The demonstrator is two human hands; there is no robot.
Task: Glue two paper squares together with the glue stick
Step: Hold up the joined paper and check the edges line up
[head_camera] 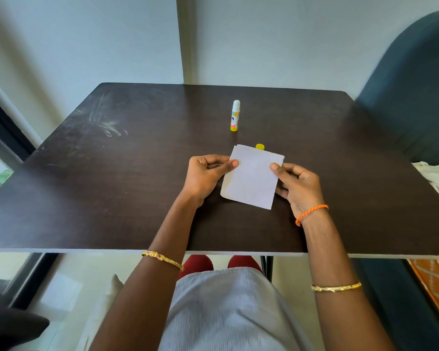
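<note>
Head view shows the left hand (208,173) and right hand (295,184) pinching the white paper (251,178) over the dark counter (112,186), glue stick (235,115) standing at 12 o'clock.

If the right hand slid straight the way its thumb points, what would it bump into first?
Probably the left hand. The right hand pinches the paper square with its thumb pointing left across the sheet, where the left thumb pinches the opposite edge.
</note>
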